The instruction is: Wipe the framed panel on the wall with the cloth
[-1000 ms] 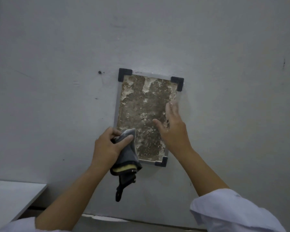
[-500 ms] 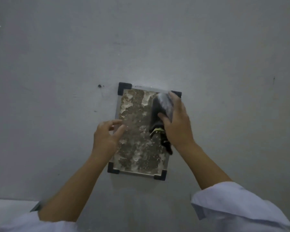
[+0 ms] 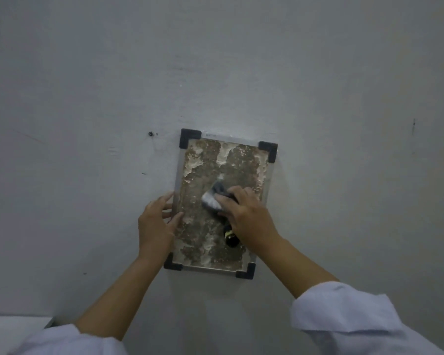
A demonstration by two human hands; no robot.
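Observation:
The framed panel [image 3: 205, 172] hangs on the grey wall, a mottled brown and white sheet in a thin silver frame with black corner caps. My right hand [image 3: 249, 219] grips a bunched grey cloth [image 3: 213, 198] and presses it on the panel's middle; a dark tail of the cloth with a yellow stripe hangs below the hand. My left hand [image 3: 157, 224] rests with spread fingers against the panel's left edge, thumb on its face.
The grey wall [image 3: 87, 98] fills the view, with a small dark hole [image 3: 151, 134] left of the panel's top corner. A white surface edge [image 3: 16, 326] shows at the bottom left.
The cloth passed from my left hand to my right, went up to the panel's top right, then swept down to its middle. My left hand moved to the panel's left edge.

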